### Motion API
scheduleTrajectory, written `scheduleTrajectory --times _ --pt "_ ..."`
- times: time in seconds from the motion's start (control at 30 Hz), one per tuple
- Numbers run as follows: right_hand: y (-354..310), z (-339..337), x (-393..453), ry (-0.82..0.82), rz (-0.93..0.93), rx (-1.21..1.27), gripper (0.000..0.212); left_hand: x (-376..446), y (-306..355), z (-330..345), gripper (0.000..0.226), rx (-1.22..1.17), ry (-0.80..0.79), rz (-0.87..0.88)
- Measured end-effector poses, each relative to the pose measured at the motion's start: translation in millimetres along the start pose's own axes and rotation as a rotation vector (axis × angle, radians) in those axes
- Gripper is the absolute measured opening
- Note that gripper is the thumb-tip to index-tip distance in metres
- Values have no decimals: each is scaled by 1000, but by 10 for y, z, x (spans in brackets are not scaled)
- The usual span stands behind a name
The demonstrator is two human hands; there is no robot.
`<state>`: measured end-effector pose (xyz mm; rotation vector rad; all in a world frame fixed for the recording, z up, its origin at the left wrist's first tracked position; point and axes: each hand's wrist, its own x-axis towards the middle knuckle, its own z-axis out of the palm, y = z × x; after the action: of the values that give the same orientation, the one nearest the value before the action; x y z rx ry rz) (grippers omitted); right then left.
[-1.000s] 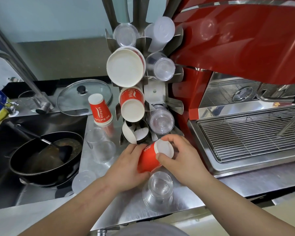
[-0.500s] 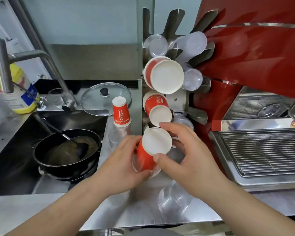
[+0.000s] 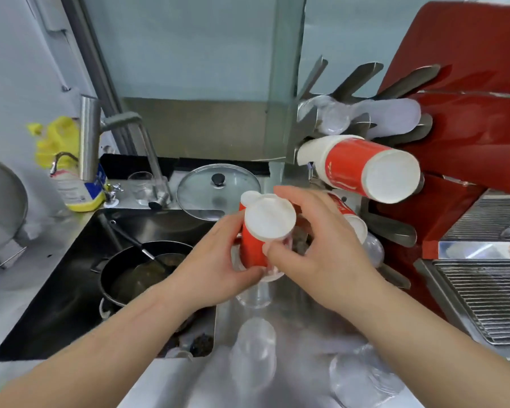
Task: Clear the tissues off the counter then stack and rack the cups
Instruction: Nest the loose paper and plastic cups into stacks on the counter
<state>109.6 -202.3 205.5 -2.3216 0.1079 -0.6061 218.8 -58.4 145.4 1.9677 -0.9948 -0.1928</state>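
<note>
Here the red cup (image 3: pixel 255 245) sits upside-down between both hands' grip

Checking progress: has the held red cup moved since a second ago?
Yes. The red cup, held by both hands, has tipped from lying toward upright, base up, now level with the rack's lower red cup.
</note>
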Motion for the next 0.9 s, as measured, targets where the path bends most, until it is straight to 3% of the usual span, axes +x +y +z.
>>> scheduleTrajectory --times 0.37,0.7,0.9 --pt "-141 316 993 94 142 -182 69 895 -339 -510 73 -60 -12 62" --pt "191 687 1594 139 237 -213 45 1601 -875 -458 70 -81 -61 5" --pt "461 913 1757 117 311 -248 45 1732 -1103 -311 61 -183 -77 -54"
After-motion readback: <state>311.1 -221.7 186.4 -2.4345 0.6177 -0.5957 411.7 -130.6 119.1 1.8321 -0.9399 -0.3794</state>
